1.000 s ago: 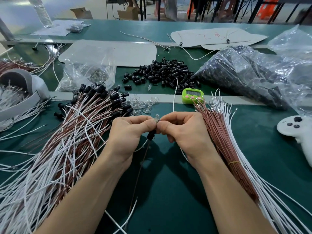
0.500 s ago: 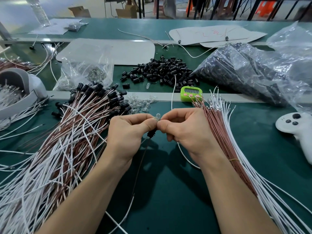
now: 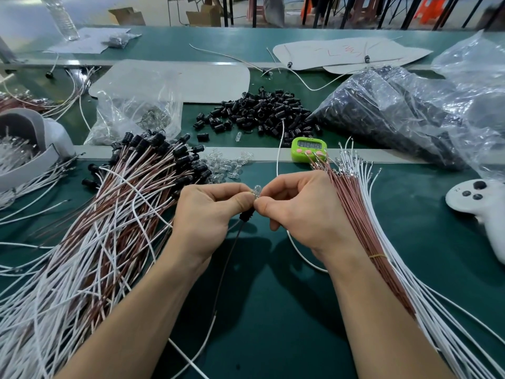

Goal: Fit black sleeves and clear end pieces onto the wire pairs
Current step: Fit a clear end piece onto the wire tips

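Hands pinch one small assembly just on the near side of a green timer (image 3: 308, 148). The left hand (image 3: 207, 214) and right hand (image 3: 306, 214) face each other, fingers curled, with thumb and forefinger tips almost meeting. Between those fingertips (image 3: 241, 200) sits a clear end piece (image 3: 257, 190), its rounded tip poking out above them toward the timer. A black sleeve (image 3: 246, 216) sits just below the fingertips on the side away from the timer, threaded on the wire pair (image 3: 226, 258).

Left of the timer and nearer the person sprawls a heap of finished wires (image 3: 114, 214) capped with black sleeves. From the timer toward the person's right runs a tied bundle of bare wires (image 3: 363, 228), touching the right wrist. Loose clear pieces (image 3: 226, 164) lie left of the timer, and loose black sleeves (image 3: 262, 110) lie just behind it. Only the fingertips hide part of the assembly.

Its long axis runs from the timer toward the person, clear tip leading and wires trailing over the green table (image 3: 273, 310).
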The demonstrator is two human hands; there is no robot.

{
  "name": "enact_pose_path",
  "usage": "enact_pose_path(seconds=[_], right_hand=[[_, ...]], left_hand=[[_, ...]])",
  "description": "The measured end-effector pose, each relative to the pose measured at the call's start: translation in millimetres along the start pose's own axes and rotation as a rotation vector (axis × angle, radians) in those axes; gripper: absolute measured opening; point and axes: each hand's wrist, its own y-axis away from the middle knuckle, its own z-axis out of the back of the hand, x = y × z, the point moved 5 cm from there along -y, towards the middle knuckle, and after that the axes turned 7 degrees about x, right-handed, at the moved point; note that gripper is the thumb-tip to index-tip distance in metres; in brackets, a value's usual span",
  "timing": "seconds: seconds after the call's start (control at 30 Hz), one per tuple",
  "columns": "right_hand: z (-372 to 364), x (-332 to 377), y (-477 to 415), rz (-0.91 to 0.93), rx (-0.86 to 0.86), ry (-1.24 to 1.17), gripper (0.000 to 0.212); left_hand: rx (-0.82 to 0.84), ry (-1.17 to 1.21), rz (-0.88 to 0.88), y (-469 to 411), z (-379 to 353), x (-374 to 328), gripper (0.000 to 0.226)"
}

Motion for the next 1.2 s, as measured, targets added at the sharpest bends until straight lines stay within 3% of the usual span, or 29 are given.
enact_pose_path(seconds=[0.3, 0.87, 1.03, 1.2], right_hand=[[0.7, 2.9, 1.1, 0.004, 0.008, -0.015, 0.006], [4.8, 4.3, 5.9, 0.028, 0.066, 0.162, 0.015], [1.0, 8.0, 5.2, 0.113, 0.084, 0.088, 0.028], [-2.6, 9.2, 2.2, 0.136, 0.189, -0.028, 0.025]], left_hand=[[0.041, 0.076, 0.068, -1.3, -0.7, 3.5, 0.019], [0.295, -0.093, 0.062, -0.1, 0.8, -1.5, 0.013], [0.296, -0.099, 0.109, -1.1, 3.5, 1.9, 0.012], [0.372, -0.057, 0.148, 0.7, 4.3, 2.3, 0.010]])
